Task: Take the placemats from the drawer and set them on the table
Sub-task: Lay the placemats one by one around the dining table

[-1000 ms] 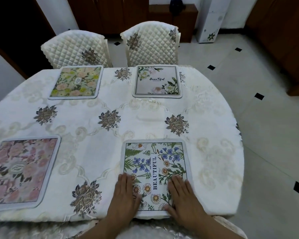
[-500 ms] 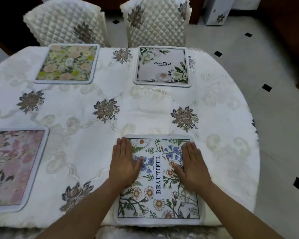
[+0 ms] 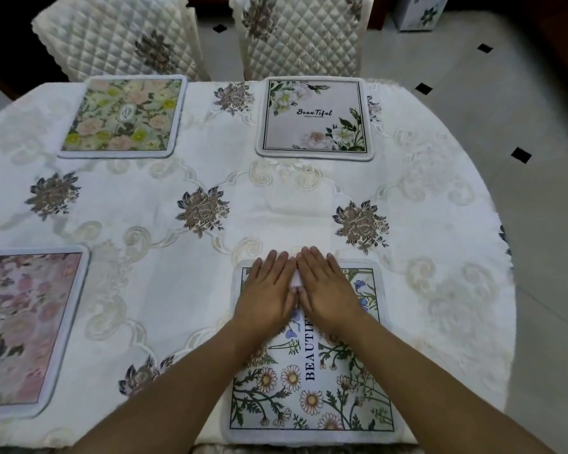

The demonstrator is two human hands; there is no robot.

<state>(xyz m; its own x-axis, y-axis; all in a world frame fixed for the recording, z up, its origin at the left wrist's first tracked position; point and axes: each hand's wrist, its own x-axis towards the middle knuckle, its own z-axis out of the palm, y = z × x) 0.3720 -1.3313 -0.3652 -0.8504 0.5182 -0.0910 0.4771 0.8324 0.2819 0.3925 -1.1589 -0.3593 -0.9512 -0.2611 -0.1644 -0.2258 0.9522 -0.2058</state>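
Both hands, earlier apart, now together, flat on daisy placemat (image 3: 312, 381).

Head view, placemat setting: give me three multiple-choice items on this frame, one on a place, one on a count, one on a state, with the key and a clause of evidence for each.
1. Where does the pink floral placemat lie?
A. at the table's near left
B. at the far right, before a chair
C. on a chair seat

2. How many placemats are on the table?
A. two
B. three
C. four

3. What are the two hands doing?
A. lifting a mat by its corners
B. lying flat, palms down, on the daisy placemat
C. hanging off the table

Key:
1 A: the pink floral placemat sits at the near left, cut by the picture's edge.
2 C: it, the yellow-green placemat, the "Beautiful" placemat and the daisy placemat make four on the table.
3 B: the left hand and right hand lie spread, side by side, on the mat's far end.
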